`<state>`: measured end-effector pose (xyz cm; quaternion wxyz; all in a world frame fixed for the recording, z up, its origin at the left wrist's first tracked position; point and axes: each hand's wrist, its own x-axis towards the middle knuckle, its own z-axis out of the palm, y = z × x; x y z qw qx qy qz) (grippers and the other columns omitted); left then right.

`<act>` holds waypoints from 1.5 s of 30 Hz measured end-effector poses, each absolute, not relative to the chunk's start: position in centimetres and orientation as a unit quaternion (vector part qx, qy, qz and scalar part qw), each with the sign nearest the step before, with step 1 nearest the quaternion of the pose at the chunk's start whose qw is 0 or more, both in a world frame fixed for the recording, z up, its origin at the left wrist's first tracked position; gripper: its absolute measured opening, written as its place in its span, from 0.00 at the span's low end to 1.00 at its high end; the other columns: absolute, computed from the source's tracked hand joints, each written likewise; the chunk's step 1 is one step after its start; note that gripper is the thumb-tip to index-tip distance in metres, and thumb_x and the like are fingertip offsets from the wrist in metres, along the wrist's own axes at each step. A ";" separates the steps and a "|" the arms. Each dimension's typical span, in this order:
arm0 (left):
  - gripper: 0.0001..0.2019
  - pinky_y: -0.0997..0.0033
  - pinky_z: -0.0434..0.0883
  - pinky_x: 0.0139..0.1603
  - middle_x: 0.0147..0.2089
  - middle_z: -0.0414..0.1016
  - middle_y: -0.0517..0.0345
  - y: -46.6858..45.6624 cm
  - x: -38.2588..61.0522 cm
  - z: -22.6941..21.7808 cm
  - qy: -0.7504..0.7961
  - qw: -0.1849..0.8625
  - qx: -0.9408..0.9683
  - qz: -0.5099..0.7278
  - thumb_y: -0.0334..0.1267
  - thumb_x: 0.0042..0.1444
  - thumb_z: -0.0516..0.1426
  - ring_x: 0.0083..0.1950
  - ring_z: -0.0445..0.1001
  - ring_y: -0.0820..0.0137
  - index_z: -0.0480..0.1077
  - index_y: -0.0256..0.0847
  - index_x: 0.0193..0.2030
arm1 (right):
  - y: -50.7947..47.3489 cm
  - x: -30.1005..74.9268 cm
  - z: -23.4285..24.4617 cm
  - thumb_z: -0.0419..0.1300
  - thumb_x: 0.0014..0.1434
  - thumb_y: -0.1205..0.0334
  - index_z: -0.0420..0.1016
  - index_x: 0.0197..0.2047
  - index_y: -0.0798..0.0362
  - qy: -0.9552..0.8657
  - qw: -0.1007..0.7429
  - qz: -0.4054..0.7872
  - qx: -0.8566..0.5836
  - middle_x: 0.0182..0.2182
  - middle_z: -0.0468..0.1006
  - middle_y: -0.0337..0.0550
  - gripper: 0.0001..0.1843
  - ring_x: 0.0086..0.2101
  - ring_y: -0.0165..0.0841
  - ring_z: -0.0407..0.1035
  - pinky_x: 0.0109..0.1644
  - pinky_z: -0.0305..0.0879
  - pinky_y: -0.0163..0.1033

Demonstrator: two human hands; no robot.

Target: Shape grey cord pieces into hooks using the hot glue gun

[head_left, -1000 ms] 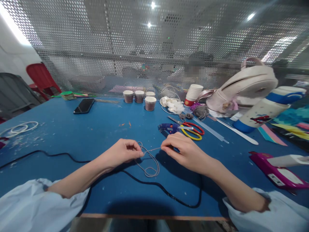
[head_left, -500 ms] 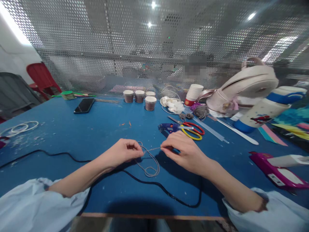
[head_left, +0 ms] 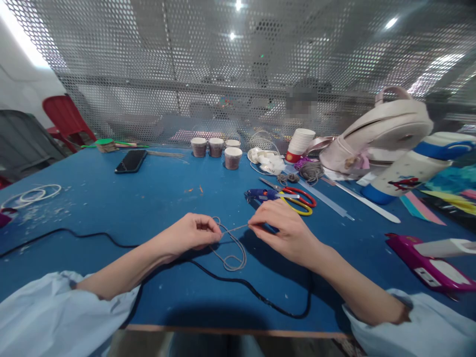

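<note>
Pinching the grey cord (head_left: pixel 244 257) at two spots, we have a short span stretched above the blue desk (head_left: pixel 159 198), with loose loops of it spread just below. Our left hand (head_left: pixel 197 232) has thumb and fingers closed on one end of that span; our right hand (head_left: pixel 278 225) has its fingers narrowed on the other. Just past the right hand, we see a blue glue gun (head_left: pixel 260 195) beside scissors (head_left: pixel 299 191) with red and yellow handles. Nearer us curves a black cable (head_left: pixel 241 281); farther back, four cups (head_left: pixel 233 159) stand clustered.
</note>
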<state>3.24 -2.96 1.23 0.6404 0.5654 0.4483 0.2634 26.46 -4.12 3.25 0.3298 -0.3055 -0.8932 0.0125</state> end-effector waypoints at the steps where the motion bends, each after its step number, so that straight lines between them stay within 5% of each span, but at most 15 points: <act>1: 0.06 0.79 0.50 0.19 0.19 0.62 0.66 -3.0 3.2 1.3 0.445 0.642 0.567 0.261 0.36 0.44 0.62 0.19 0.55 0.80 0.71 0.36 0.25 | -4.1 26.5 3.2 0.55 0.59 0.70 0.70 0.33 0.54 -0.892 0.332 0.013 -0.308 0.28 0.75 0.41 0.05 0.31 0.31 0.66 0.37 0.55 0.39; 17: 0.07 0.79 0.55 0.18 0.19 0.65 0.64 -3.4 3.2 1.3 0.421 0.678 0.556 0.231 0.36 0.44 0.62 0.19 0.61 0.79 0.70 0.35 0.26 | -3.6 26.4 2.5 0.58 0.57 0.70 0.72 0.37 0.52 -0.871 0.366 -0.062 -0.323 0.32 0.75 0.43 0.05 0.34 0.34 0.68 0.40 0.62 0.43; 25: 0.08 0.80 0.58 0.18 0.18 0.67 0.63 -2.8 3.8 0.6 0.419 0.669 0.473 0.391 0.36 0.43 0.65 0.18 0.63 0.80 0.70 0.35 0.26 | -4.5 25.0 2.5 0.58 0.56 0.71 0.67 0.46 0.52 -0.796 0.479 -0.007 -0.371 0.44 0.71 0.50 0.14 0.47 0.39 0.66 0.48 0.65 0.47; 30: 0.09 0.81 0.61 0.19 0.19 0.69 0.61 -2.5 4.4 0.3 0.387 0.695 0.414 0.443 0.35 0.43 0.65 0.19 0.64 0.80 0.70 0.35 0.28 | -4.8 24.2 2.1 0.57 0.55 0.71 0.60 0.55 0.50 -0.755 0.519 0.076 -0.393 0.59 0.59 0.53 0.24 0.53 0.39 0.61 0.46 0.67 0.45; 36: 0.11 0.82 0.63 0.19 0.20 0.70 0.61 -1.6 4.8 -0.2 0.389 0.677 0.353 0.515 0.34 0.40 0.67 0.19 0.66 0.79 0.69 0.34 0.26 | -4.0 22.4 0.3 0.55 0.55 0.68 0.64 0.48 0.52 -0.703 0.447 0.348 -0.431 0.45 0.72 0.48 0.16 0.44 0.35 0.68 0.45 0.68 0.44; 45: 0.11 0.82 0.66 0.21 0.20 0.71 0.60 -0.9 5.6 -0.5 0.383 0.669 0.341 0.539 0.33 0.39 0.67 0.19 0.68 0.79 0.69 0.34 0.27 | -3.4 19.3 -0.8 0.61 0.48 0.65 0.62 0.47 0.53 -0.498 0.414 0.680 -0.344 0.47 0.68 0.47 0.22 0.31 0.28 0.71 0.29 0.69 0.35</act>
